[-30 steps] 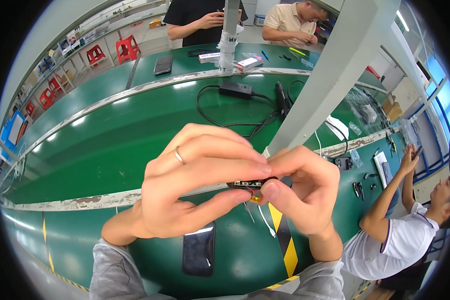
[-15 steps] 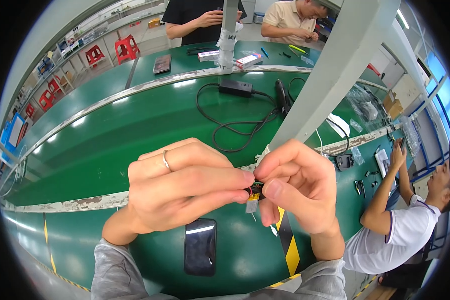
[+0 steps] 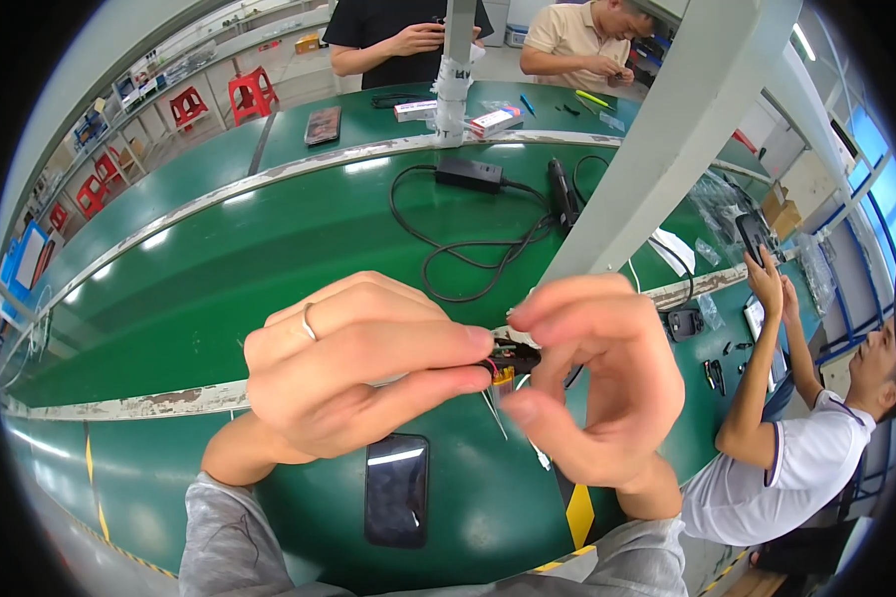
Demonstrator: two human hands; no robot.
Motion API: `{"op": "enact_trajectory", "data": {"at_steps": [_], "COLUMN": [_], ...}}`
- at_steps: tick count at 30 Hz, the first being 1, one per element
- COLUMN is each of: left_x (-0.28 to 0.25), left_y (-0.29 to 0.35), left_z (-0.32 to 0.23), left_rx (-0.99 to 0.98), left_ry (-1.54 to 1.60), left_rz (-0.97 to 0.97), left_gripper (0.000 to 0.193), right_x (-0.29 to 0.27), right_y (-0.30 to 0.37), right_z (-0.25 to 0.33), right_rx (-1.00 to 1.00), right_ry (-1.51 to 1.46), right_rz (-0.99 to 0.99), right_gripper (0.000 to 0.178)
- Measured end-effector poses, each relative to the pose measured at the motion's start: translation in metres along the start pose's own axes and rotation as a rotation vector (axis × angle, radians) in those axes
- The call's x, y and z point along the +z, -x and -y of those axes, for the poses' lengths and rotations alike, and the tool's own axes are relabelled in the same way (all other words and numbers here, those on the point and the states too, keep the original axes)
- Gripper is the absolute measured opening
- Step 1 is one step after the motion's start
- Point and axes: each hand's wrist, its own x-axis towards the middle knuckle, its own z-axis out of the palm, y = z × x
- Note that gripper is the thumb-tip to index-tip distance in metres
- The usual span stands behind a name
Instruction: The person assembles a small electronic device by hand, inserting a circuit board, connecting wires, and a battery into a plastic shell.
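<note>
My left hand (image 3: 368, 363), with a ring on one finger, pinches the end of a small black electronic part (image 3: 516, 358) between thumb and forefinger. Red wire and a small battery with yellow tape (image 3: 503, 380) hang at the part's underside, half hidden by the fingers. My right hand (image 3: 607, 383) is just to the right, thumb and forefinger spread apart, slightly blurred; whether another finger touches the part I cannot tell. Below, thin pale leads (image 3: 495, 414) and a white plug end (image 3: 544, 460) show. A black phone (image 3: 397, 491) lies on the green table under my wrists.
A grey post (image 3: 657, 139) slants up beyond my right hand. A black adapter (image 3: 470, 176) with looped cable lies on the far green surface. At right a co-worker (image 3: 786, 458) lifts a black device (image 3: 754, 234). Two people work across the table. Red stools (image 3: 253, 97) stand at far left.
My right hand's thumb and forefinger have come off the part and spread apart. My left hand has shifted slightly left, still pinching it. The co-worker at right has raised a black device.
</note>
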Motion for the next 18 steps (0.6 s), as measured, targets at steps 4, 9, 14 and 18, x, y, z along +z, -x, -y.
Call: {"op": "enact_trajectory", "data": {"at_steps": [4,9,14,18], "left_x": [0.001,-0.001,0.000,0.003], "left_y": [0.001,-0.002,-0.003,-0.003], "left_z": [-0.003,-0.005,-0.004,-0.007], "left_rx": [0.000,0.023,0.059,-0.004], "left_ry": [-0.029,-0.126,-0.117,-0.084], "left_rz": [-0.026,0.047,0.073,0.051], "left_gripper": [0.033,0.030,0.029,0.031], "right_x": [0.007,0.004,-0.007,-0.009], "right_y": [0.001,0.000,-0.003,-0.003], "right_z": [-0.009,-0.012,-0.004,0.002], "right_rx": [-0.289,-0.342,-0.303,-0.136], "right_ry": [0.367,0.441,0.249,0.190], "right_rz": [-0.037,-0.096,-0.022,-0.040], "right_gripper": [0.043,0.037,0.033,0.026]}}
